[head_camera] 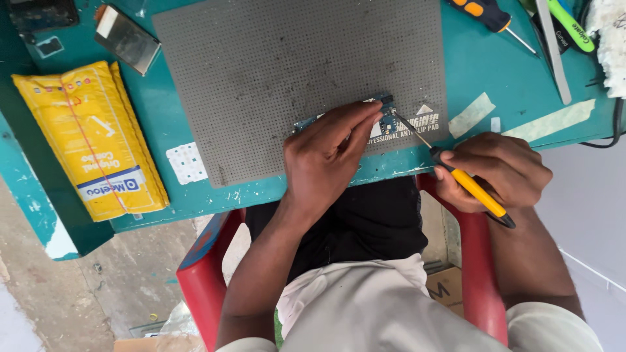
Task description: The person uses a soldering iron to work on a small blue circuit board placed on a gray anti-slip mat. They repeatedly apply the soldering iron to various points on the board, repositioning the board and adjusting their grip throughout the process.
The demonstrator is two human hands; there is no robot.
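In the head view, the person's lap in pale clothing lies nearest the camera, with the red chair under it. The left hand reaches over the edge of the teal worktop and presses flat on a small blue circuit board, its fingers together on top of the board, not wrapped around it. The board lies on the near right part of the grey perforated mat. The right hand has its grip closed around a yellow-handled tool, whose thin metal tip touches the board just beside the left fingertips. A yellow padded envelope lies well apart on the left. An orange-handled screwdriver and a green tool lie at the far right.
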